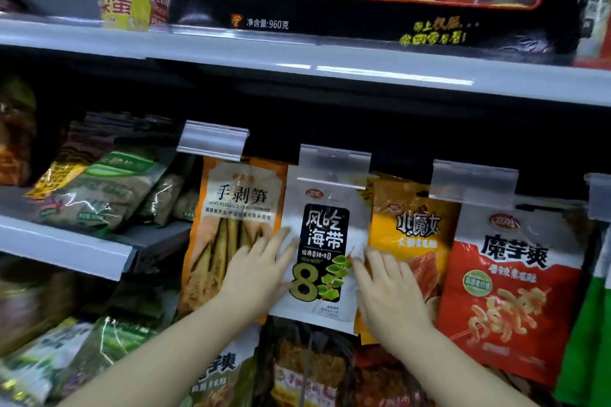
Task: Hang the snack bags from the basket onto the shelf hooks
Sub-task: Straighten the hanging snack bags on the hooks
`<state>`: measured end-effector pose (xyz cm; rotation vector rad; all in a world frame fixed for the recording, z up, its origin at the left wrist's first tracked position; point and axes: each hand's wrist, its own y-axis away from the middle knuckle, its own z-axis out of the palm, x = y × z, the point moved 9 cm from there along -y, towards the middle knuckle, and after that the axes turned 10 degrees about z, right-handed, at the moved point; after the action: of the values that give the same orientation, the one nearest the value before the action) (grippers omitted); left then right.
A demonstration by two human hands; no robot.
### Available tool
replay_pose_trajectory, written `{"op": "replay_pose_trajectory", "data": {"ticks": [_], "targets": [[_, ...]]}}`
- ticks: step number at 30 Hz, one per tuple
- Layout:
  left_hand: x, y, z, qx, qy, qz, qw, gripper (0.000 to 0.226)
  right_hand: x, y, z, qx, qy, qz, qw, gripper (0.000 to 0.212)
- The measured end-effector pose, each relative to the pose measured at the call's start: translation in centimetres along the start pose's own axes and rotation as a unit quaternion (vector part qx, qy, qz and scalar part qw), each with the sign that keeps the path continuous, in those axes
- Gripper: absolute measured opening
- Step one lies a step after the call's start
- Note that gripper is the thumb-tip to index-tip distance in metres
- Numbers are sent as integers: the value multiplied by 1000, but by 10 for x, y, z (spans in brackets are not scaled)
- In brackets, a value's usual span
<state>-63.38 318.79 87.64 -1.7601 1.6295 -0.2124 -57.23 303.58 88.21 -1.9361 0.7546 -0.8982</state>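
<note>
White kelp snack bag (325, 241) looks hung on its hook under the clear label holder (334, 163), left hand (256, 277) and right hand (388, 294) flat against its edges, grip released, basket out of view so remaining count unknown.

White bag (325, 251) reads "风吃海带", "8"; black box (330, 23) "净含量:960克".

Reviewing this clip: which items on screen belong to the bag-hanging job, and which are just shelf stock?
In the job:
white kelp snack bag with black label
clear plastic hook tag above it
left hand
right hand

Shelf stock only:
orange bamboo-shoot bag
yellow-orange bag
red-and-white konjac bag
black-and-red display box
</note>
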Motion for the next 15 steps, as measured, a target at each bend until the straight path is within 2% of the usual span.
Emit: {"op": "replay_pose_trajectory", "data": {"ticks": [3, 7, 9, 11, 14, 15], "targets": [[5, 1, 2, 15, -22, 43, 999, 86, -2, 4, 6, -37, -23, 9, 999, 60], [3, 1, 8, -13, -22, 33, 999, 90, -8, 4, 1, -55, -35, 9, 998, 55], [2, 1, 6, 0, -10, 22, 1000, 88, -7, 5, -4, -56, -48, 10, 997, 57], [3, 0, -3, 35, 5, 23, 999, 80, -3, 7, -8, -65, -48, 14, 997, 60], [18, 3, -16, 109, 21, 66, 992, 44, 10, 19, -15, -83, -40, 18, 996, 66], [24, 4, -16, 107, 44, 70, 991, 55, 18, 24, -17, -88, -34, 21, 995, 65]]}}
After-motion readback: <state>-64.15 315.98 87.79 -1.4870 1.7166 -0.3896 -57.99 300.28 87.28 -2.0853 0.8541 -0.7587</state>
